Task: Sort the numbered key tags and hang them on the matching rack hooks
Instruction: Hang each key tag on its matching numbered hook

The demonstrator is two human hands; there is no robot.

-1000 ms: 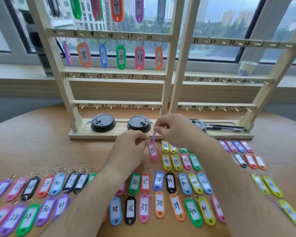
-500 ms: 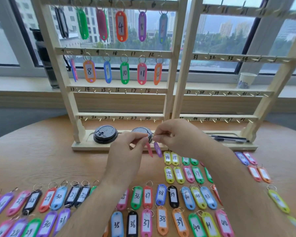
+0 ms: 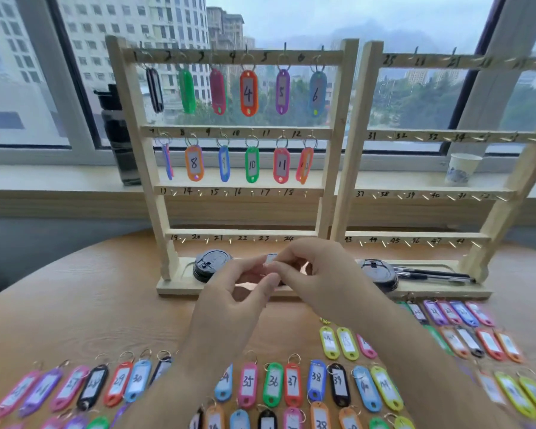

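My left hand [image 3: 229,301] and my right hand [image 3: 322,274] meet fingertip to fingertip just in front of the left rack's base. Together they pinch the pink tag 13 and its ring, which are almost fully hidden by the fingers. The left wooden rack [image 3: 334,156] carries tags 1 to 12 on its top two rows. Its hook 13 [image 3: 174,192] and the rows below are bare. The right rack [image 3: 356,156], numbered 25 to 48, holds no tags. Loose tags lie in rows on the table, such as yellow 14 [image 3: 329,342] and green 36 [image 3: 273,383].
Black cup lids [image 3: 209,266] [image 3: 381,274] and pens [image 3: 430,274] lie in the racks' base trays. A dark bottle [image 3: 118,134] and a paper cup [image 3: 461,168] stand on the window sill behind. More tags spread across the table at left [image 3: 118,382] and right [image 3: 464,314].
Both hands lifted the pink tag 13 off the table toward the rack base and closed around it, hiding it. My head tilted up, showing the rack's top row.
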